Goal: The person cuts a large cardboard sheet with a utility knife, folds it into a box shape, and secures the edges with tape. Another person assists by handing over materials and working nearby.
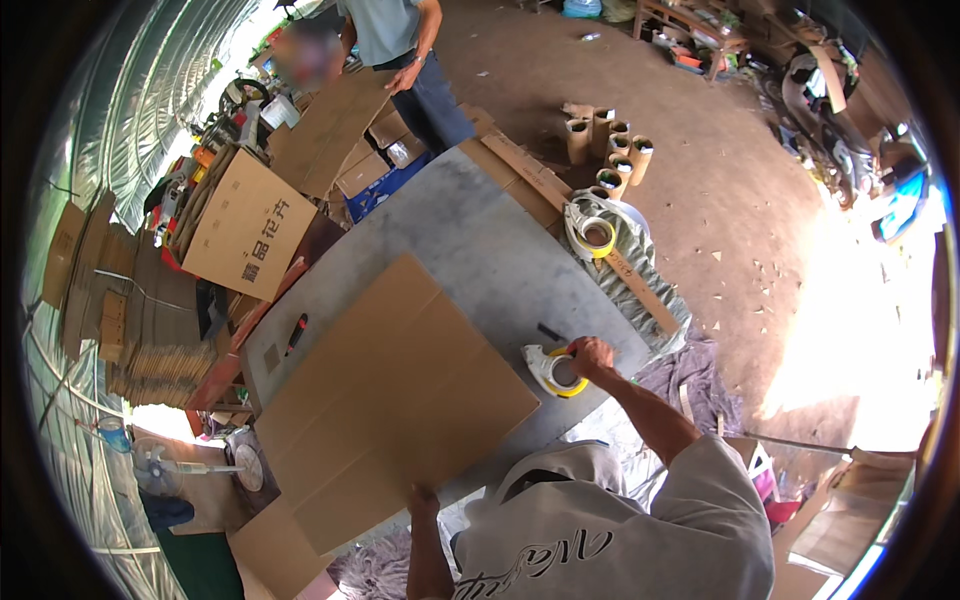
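A large flat brown cardboard sheet (390, 390) with crease lines lies across the grey table (480, 215). At its near edge my left hand (423, 498) grips the cardboard, its fingers partly hidden. My right hand (592, 357) is closed round the handle of a white tape dispenser (558, 371) with a yellow-edged roll, by the table's right side. Just beyond the dispenser is a small dark strip (549, 331). A red and black utility knife (297, 334) rests left of the sheet.
Across the table a co-worker (390, 50) handles another cardboard sheet (335, 125). A second tape dispenser (590, 228) sits at the right edge. Several cardboard tubes (640, 155) stand on the floor beyond. Stacked cardboard (160, 372) and a fan (248, 466) are at the left.
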`<state>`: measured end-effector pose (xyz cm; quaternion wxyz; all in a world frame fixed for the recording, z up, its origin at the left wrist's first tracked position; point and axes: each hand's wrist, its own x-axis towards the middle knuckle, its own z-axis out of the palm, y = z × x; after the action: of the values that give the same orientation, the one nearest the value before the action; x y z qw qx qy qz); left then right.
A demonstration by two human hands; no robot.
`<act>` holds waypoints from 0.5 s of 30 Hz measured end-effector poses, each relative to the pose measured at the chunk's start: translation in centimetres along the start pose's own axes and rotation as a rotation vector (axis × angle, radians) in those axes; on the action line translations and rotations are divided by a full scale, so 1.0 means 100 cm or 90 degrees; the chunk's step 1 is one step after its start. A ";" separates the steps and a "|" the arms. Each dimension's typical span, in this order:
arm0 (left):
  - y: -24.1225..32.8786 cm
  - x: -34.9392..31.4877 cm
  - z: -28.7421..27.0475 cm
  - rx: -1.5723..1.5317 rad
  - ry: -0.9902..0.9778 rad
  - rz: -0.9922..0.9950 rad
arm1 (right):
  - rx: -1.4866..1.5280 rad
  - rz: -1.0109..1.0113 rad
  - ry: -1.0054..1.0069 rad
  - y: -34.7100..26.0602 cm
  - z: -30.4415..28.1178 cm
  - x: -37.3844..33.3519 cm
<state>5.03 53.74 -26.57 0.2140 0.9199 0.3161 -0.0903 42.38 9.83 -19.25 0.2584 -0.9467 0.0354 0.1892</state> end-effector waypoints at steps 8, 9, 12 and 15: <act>-0.024 0.000 0.036 -0.547 0.100 0.018 | -0.080 0.114 0.217 0.078 -0.061 0.068; -0.010 0.003 0.042 -0.588 0.105 0.016 | -0.081 0.113 0.196 0.091 -0.066 0.075; 0.033 -0.015 0.056 -0.463 0.187 0.039 | -0.086 0.111 0.144 0.069 -0.078 0.066; 0.065 -0.036 0.067 -0.409 0.237 0.057 | -0.055 -0.123 0.437 0.033 -0.082 0.046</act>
<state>6.04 44.15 -29.29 0.4342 0.8195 0.3213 0.1914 48.88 3.05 -16.03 0.2076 -0.9642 0.0223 -0.1637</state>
